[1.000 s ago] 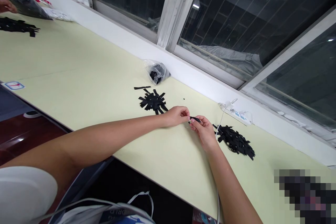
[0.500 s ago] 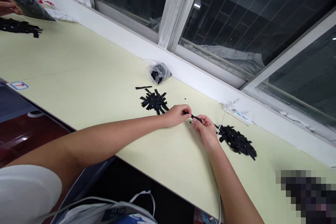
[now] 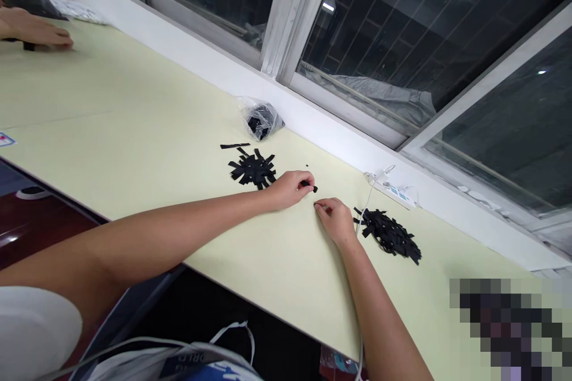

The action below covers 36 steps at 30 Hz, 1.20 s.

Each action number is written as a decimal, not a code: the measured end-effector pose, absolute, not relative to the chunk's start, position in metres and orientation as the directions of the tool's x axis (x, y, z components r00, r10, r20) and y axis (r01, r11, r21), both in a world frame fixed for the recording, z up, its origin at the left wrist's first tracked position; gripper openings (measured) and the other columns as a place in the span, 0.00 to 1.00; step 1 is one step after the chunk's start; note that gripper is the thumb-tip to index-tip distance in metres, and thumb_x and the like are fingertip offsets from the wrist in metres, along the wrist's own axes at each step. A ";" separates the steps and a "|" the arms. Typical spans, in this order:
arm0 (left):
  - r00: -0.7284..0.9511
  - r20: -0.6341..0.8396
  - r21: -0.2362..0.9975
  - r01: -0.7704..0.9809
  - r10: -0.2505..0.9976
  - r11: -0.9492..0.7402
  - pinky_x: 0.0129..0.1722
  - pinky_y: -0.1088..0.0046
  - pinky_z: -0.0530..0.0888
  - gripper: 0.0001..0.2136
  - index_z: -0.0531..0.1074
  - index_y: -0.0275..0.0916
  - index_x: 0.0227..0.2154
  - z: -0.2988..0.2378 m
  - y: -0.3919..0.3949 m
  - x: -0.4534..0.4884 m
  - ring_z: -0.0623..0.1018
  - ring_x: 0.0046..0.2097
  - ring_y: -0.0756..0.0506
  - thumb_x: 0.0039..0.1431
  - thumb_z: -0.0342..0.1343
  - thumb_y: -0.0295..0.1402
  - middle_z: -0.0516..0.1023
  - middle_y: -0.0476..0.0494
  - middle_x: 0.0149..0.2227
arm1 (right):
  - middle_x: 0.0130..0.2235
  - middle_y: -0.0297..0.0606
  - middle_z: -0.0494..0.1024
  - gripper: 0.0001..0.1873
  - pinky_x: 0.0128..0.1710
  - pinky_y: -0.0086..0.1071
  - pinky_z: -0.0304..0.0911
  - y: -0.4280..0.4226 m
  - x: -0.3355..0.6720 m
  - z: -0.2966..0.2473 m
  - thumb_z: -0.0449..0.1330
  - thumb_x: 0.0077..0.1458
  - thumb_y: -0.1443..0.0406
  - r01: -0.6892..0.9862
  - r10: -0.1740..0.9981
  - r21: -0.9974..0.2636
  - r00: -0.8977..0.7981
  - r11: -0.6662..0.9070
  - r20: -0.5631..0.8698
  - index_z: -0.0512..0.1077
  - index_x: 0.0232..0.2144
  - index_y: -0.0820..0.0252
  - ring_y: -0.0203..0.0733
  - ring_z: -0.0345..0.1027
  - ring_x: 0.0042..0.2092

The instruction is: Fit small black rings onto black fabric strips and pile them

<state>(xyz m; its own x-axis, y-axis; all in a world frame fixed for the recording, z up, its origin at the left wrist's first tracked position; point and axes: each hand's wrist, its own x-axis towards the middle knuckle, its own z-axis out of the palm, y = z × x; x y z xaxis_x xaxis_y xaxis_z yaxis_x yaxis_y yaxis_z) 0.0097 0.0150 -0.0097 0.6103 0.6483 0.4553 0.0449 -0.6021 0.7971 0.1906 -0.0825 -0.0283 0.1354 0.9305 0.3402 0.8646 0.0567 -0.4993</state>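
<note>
My left hand [image 3: 290, 189] is closed on a short black fabric strip [image 3: 307, 184], whose end sticks out past the fingertips. Just to the right and nearer me, my right hand [image 3: 335, 218] pinches a tiny black piece [image 3: 315, 205] at the table surface; its exact kind is too small to make out. Left of my left hand lies a spread pile of black strips [image 3: 254, 168], with a single strip [image 3: 235, 146] behind it. A denser pile of black strips [image 3: 391, 234] lies to the right of my right hand.
A clear plastic bag [image 3: 261, 121] with black pieces stands near the window ledge. Another tiny dark piece [image 3: 307, 165] lies behind my hands. A power strip [image 3: 395, 191] with a white cable is at the wall. Another person's hand [image 3: 38, 28] rests at the far left.
My hands have come apart: the right let go of the black strip and moved down to the tiny piece on the table. The other person's hand has reached over the table.
</note>
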 end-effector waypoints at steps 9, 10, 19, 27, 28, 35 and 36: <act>0.639 0.473 0.747 0.075 0.607 -0.660 0.37 0.72 0.69 0.04 0.72 0.38 0.33 -0.012 0.017 0.009 0.72 0.35 0.49 0.60 0.52 0.30 0.76 0.47 0.34 | 0.39 0.37 0.77 0.11 0.41 0.33 0.61 -0.081 0.190 -0.018 0.55 0.58 0.67 0.935 0.962 -0.346 0.021 0.078 0.272 0.78 0.38 0.54 0.40 0.69 0.38; 0.638 0.475 0.744 0.076 0.606 -0.664 0.37 0.72 0.69 0.04 0.71 0.38 0.33 -0.012 0.018 0.009 0.72 0.35 0.49 0.60 0.52 0.30 0.76 0.47 0.34 | 0.39 0.37 0.77 0.11 0.41 0.33 0.61 -0.081 0.190 -0.017 0.55 0.58 0.67 0.940 0.966 -0.333 0.019 0.070 0.258 0.77 0.37 0.54 0.40 0.69 0.39; 0.643 0.462 0.743 0.097 0.611 -0.663 0.36 0.73 0.69 0.04 0.72 0.38 0.33 -0.013 0.019 0.009 0.73 0.35 0.49 0.60 0.52 0.31 0.76 0.48 0.34 | 0.35 0.38 0.76 0.06 0.38 0.31 0.59 -0.084 0.184 -0.009 0.55 0.53 0.69 0.956 0.981 -0.293 0.035 0.024 0.192 0.72 0.30 0.57 0.40 0.68 0.36; 0.657 0.457 0.745 0.084 0.599 -0.661 0.37 0.73 0.68 0.04 0.72 0.37 0.33 -0.012 0.018 0.008 0.73 0.35 0.49 0.60 0.53 0.30 0.76 0.47 0.34 | 0.28 0.30 0.75 0.05 0.31 0.31 0.58 -0.092 0.177 -0.007 0.57 0.49 0.67 0.877 0.967 -0.480 0.114 0.010 0.228 0.71 0.30 0.54 0.37 0.65 0.28; 0.670 0.450 0.749 0.077 0.590 -0.658 0.37 0.73 0.68 0.04 0.72 0.37 0.33 -0.011 0.017 0.007 0.73 0.35 0.49 0.60 0.53 0.29 0.77 0.47 0.35 | 0.29 0.30 0.76 0.05 0.31 0.31 0.59 -0.092 0.178 -0.006 0.57 0.50 0.66 0.853 0.954 -0.522 0.147 0.012 0.262 0.71 0.32 0.54 0.37 0.66 0.28; 0.819 0.444 0.729 -0.093 0.365 -0.679 0.39 0.73 0.68 0.06 0.75 0.37 0.37 -0.006 0.001 0.006 0.74 0.37 0.49 0.60 0.54 0.27 0.79 0.45 0.37 | 0.34 0.37 0.77 0.14 0.40 0.35 0.67 -0.089 0.181 -0.004 0.66 0.49 0.56 0.409 0.828 -0.884 0.398 0.226 0.395 0.69 0.34 0.56 0.41 0.71 0.37; 0.821 0.447 0.729 -0.104 0.356 -0.676 0.39 0.73 0.68 0.06 0.75 0.37 0.37 -0.005 -0.001 0.006 0.75 0.37 0.49 0.60 0.54 0.27 0.79 0.45 0.37 | 0.33 0.36 0.77 0.15 0.39 0.35 0.67 -0.089 0.180 -0.004 0.68 0.48 0.56 0.340 0.859 -0.911 0.367 0.233 0.357 0.69 0.34 0.56 0.40 0.71 0.36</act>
